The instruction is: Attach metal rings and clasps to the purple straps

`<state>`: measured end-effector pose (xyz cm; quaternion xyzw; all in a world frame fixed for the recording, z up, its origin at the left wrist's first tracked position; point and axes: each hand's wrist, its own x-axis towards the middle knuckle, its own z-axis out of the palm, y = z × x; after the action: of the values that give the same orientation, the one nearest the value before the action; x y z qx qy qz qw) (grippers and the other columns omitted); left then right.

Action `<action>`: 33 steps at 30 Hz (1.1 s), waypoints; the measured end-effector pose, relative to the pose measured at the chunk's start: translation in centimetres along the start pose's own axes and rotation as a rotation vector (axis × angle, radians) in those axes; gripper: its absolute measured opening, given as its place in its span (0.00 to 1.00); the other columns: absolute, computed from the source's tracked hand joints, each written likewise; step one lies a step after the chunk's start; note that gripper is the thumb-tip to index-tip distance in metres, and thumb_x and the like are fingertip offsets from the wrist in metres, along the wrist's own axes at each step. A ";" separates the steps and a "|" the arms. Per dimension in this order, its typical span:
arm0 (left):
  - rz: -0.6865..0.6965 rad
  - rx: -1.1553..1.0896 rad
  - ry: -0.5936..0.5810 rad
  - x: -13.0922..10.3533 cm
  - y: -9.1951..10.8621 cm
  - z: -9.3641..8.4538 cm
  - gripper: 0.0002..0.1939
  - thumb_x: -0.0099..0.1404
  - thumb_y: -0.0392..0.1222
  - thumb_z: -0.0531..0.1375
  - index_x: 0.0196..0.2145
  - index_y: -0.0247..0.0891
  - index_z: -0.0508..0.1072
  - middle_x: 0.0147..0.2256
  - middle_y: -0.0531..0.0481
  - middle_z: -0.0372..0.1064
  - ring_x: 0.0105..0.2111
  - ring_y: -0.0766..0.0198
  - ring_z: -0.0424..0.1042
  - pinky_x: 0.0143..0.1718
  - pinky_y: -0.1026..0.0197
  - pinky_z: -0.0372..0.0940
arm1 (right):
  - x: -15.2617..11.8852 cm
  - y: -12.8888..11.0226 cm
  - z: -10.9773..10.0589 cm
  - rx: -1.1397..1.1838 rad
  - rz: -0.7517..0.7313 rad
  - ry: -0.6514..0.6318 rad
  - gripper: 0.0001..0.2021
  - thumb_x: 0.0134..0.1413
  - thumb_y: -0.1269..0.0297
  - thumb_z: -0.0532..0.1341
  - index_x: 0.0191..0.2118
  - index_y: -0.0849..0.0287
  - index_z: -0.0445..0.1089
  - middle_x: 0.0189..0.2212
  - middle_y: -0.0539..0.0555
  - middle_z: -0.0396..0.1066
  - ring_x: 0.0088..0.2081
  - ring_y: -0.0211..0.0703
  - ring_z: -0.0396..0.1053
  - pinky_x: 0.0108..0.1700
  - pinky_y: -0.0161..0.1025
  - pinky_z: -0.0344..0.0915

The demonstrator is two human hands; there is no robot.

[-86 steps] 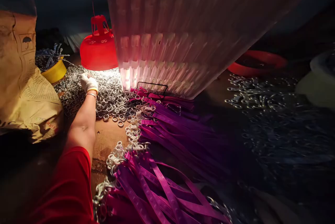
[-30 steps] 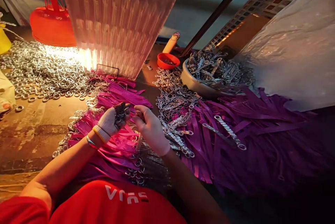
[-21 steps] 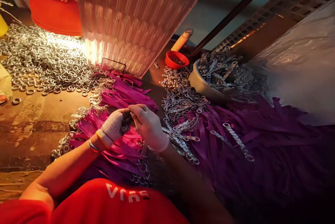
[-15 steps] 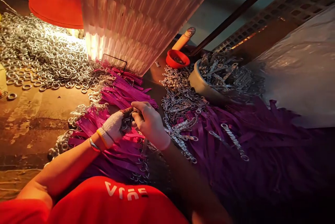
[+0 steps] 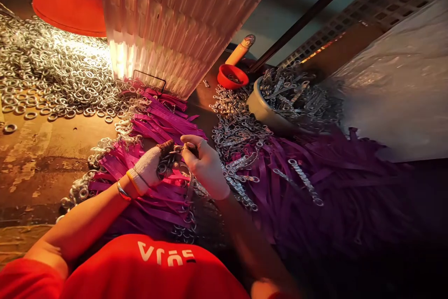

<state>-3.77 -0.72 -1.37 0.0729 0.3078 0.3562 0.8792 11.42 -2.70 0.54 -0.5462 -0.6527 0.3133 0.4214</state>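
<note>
My left hand (image 5: 150,164), in a white knit glove with dark, worn fingertips, is closed around several metal rings (image 5: 165,164). Thumb and forefinger pinched, my right hand (image 5: 205,166) wears a thin white glove and works right at those rings; what lies in its fingertips is too small to tell. Beneath both hands are purple straps (image 5: 140,198) with metal rings along their left ends. To the right of my right hand lie braided silvery strips (image 5: 241,173) with a ring at each end.
A big heap of loose rings (image 5: 70,70) lies under a red lamp (image 5: 66,0). A ribbed translucent panel (image 5: 182,19) stands ahead. Beyond the strips are a red bowl (image 5: 224,79), an orange handle (image 5: 240,52) and a pale basin (image 5: 261,105) of strips. More purple straps (image 5: 336,173) spread rightward.
My right hand has drawn slightly away from my left, opening a small gap between the fingertips. The left keeps its hold on the rings. The whole view has shifted a little.
</note>
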 end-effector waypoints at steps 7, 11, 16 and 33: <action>0.000 0.145 -0.111 -0.4 0.1 0.0 0.08 0.62 0.32 0.59 0.36 0.31 0.79 0.24 0.48 0.73 0.17 0.69 0.70 0.11 0.72 0.50 | 0.3 -0.1 -1.0 0.083 0.058 0.061 0.16 0.57 0.60 0.61 0.49 0.57 0.72 0.36 0.50 0.71 0.35 0.38 0.69 0.40 0.36 0.69; -0.024 0.156 -0.141 -0.5 0.0 0.1 0.05 0.59 0.32 0.62 0.32 0.30 0.78 0.22 0.49 0.71 0.15 0.72 0.65 0.11 0.73 0.48 | 0.0 0.2 -0.6 0.042 0.030 0.081 0.15 0.58 0.61 0.60 0.50 0.57 0.71 0.38 0.51 0.73 0.37 0.40 0.71 0.42 0.38 0.70; -0.024 0.088 -0.162 -0.6 -0.2 0.1 0.09 0.60 0.31 0.61 0.38 0.30 0.79 0.24 0.49 0.71 0.15 0.72 0.63 0.12 0.73 0.51 | -0.3 0.6 -0.1 -0.192 -0.185 0.190 0.14 0.63 0.65 0.58 0.52 0.55 0.70 0.42 0.55 0.76 0.42 0.44 0.74 0.49 0.43 0.72; 0.521 0.848 0.024 -1.5 -0.3 0.5 0.21 0.66 0.42 0.62 0.54 0.32 0.76 0.24 0.51 0.69 0.20 0.69 0.63 0.20 0.68 0.57 | -1.0 -0.2 -0.5 0.101 0.162 0.134 0.15 0.55 0.63 0.58 0.48 0.56 0.71 0.31 0.48 0.69 0.28 0.35 0.65 0.30 0.34 0.65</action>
<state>-4.12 -1.91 -0.30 0.4946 0.4072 0.4084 0.6502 11.80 -3.77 0.74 -0.5949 -0.5601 0.3418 0.4643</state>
